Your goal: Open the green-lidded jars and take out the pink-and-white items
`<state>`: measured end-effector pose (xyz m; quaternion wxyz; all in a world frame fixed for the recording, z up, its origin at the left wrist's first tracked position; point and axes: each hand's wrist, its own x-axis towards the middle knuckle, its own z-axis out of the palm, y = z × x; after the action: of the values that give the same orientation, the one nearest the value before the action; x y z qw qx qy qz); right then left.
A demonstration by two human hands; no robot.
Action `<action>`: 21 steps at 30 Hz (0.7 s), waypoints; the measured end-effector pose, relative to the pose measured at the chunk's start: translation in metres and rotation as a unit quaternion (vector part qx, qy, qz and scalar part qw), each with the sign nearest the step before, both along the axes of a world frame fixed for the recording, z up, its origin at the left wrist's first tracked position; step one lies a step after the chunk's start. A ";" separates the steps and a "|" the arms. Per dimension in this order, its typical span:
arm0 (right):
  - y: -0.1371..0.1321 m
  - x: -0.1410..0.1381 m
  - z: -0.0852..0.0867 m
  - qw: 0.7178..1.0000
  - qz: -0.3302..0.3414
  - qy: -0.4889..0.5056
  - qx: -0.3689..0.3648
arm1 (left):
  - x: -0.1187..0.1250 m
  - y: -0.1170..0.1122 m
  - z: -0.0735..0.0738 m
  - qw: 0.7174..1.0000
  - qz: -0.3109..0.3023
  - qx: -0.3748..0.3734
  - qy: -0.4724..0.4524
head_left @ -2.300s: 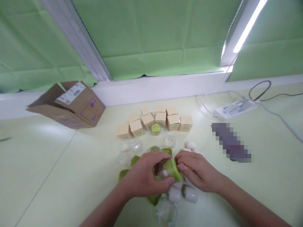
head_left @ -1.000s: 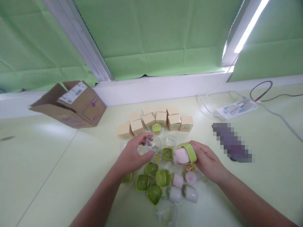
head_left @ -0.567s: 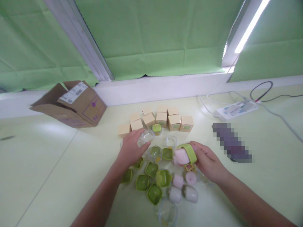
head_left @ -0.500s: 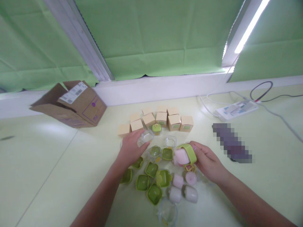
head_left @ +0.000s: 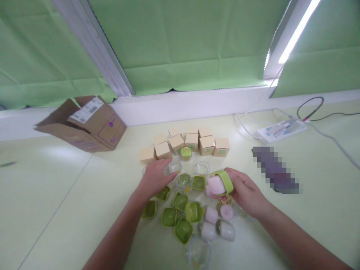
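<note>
Your left hand (head_left: 154,178) gripped a clear cup (head_left: 173,166) at frame centre; your right hand (head_left: 244,190) clasped a green lid (head_left: 225,181) with its pink block (head_left: 215,185). Crowded green lids (head_left: 180,215) below risked being knocked.

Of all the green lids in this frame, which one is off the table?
The green lid in the right hand, with a pink block pressed into it. The other green lids lie loose on the table.

Bare forearms, no sleeves, bare hands (head_left: 197,183)
</note>
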<state>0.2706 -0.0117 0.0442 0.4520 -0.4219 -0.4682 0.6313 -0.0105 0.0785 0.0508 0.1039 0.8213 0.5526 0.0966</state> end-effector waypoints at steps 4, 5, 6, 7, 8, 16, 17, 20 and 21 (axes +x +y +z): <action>0.000 -0.001 0.000 1.000 0.005 0.001 -0.011 | 0.001 -0.003 0.005 1.000 -0.006 0.000 -0.010; 0.001 -0.002 0.000 1.000 0.008 0.004 -0.017 | 0.001 -0.003 0.007 1.000 -0.002 0.003 -0.014; 0.001 -0.002 0.001 1.000 0.010 0.008 -0.022 | 0.002 -0.004 0.009 1.000 0.003 0.009 -0.018; 0.001 -0.003 0.001 1.000 0.014 0.009 -0.026 | 0.002 -0.006 0.012 1.000 0.009 0.015 -0.023; 0.001 -0.003 0.001 0.999 0.017 0.010 -0.029 | 0.003 -0.007 0.014 0.999 0.016 0.022 -0.027; -0.001 -0.007 0.000 0.999 0.027 0.016 -0.044 | 0.020 -0.036 0.041 0.986 -0.091 0.061 -0.127; -0.002 -0.008 0.000 0.998 0.034 0.022 -0.051 | 0.023 -0.041 0.042 0.981 -0.121 0.058 -0.139; -0.004 -0.011 0.001 0.995 0.064 0.038 -0.072 | 0.032 -0.056 0.045 0.967 -0.200 0.026 -0.158; -0.005 -0.012 0.002 0.993 0.075 0.042 -0.079 | 0.035 -0.059 0.045 0.962 -0.217 0.020 -0.166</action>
<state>0.2589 -0.0162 0.0460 0.3877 -0.3929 -0.4274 0.7160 0.0243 0.0191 0.0955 0.1961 0.8957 0.3341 0.2182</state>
